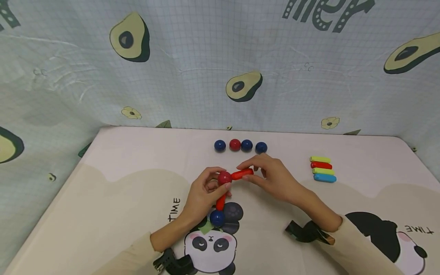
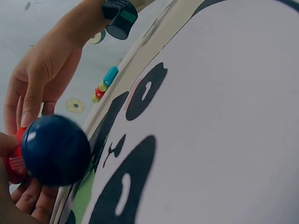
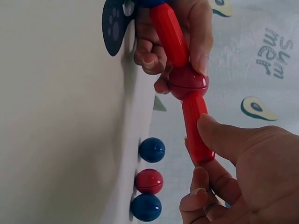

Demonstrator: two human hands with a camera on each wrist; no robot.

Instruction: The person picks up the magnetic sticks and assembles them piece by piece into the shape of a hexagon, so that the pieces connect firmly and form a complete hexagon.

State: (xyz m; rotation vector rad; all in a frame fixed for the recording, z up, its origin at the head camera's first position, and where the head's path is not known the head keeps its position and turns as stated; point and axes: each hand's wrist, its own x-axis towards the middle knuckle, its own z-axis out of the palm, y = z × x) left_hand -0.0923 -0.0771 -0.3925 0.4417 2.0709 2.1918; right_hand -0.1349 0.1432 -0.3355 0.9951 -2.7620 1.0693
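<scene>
My left hand (image 1: 206, 193) pinches a red ball (image 1: 225, 178) between thumb and fingers. From that ball a red rod (image 1: 220, 201) runs down toward me, ending in a blue ball (image 1: 217, 218), which looms large in the left wrist view. A second red rod (image 3: 197, 128) meets the red ball's other side at an angle. Thumb and fingertips of my right hand (image 1: 275, 177) pinch this second rod near its free end. In the right wrist view both rods touch the red ball.
Behind the hands, a row holds a red ball (image 1: 235, 144) and blue balls (image 1: 220, 146). To the right lie stacked rods: yellow-green (image 1: 320, 159), red (image 1: 321, 165) and blue (image 1: 324, 178). A panda-printed cloth (image 1: 137, 221) covers the table; a patterned curtain (image 1: 192, 46) hangs behind.
</scene>
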